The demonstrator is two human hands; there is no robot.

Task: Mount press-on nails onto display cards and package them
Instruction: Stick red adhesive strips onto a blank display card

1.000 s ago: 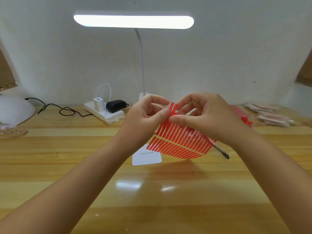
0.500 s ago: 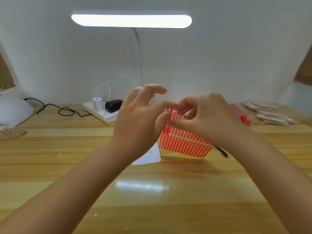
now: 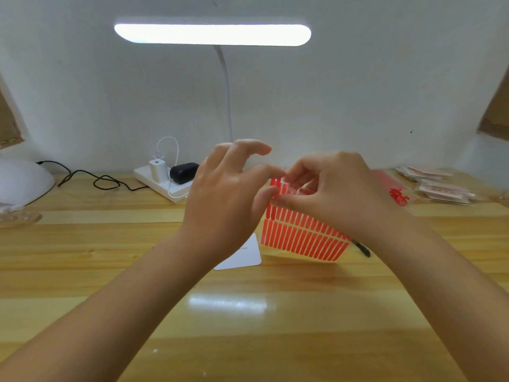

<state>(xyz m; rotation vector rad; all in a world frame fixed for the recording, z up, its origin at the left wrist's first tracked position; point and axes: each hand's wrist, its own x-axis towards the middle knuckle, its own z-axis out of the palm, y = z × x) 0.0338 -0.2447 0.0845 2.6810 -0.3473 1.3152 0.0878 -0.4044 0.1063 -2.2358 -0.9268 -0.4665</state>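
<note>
Above the middle of the wooden table (image 3: 82,271), a sheet of red adhesive strips (image 3: 300,235) is held up in the air, its rows of narrow red tabs hanging down and facing the camera. Its upper edge is pinched by the right hand (image 3: 333,194), whose thumb and curled fingers are closed on the sheet. The left hand (image 3: 225,199) is placed just beside it, at the sheet's upper left corner; its thumb and forefinger are brought close together at that corner, while the other fingers are spread and bent loosely above. Whether a strip is really gripped between them cannot be told.

Under the left hand, a white display card (image 3: 242,256) is laid flat on the table. A small line of print is seen on it, but it is too small to be read. A dark pen-like tool (image 3: 363,250) is partly hidden behind the right wrist. Farther right, small red pieces (image 3: 398,195) and a pile of clear packets (image 3: 440,187) are found. At the back, a white power strip (image 3: 162,183) with a charger, a black cable (image 3: 91,177) and a lit desk lamp (image 3: 212,34) are seen.
</note>
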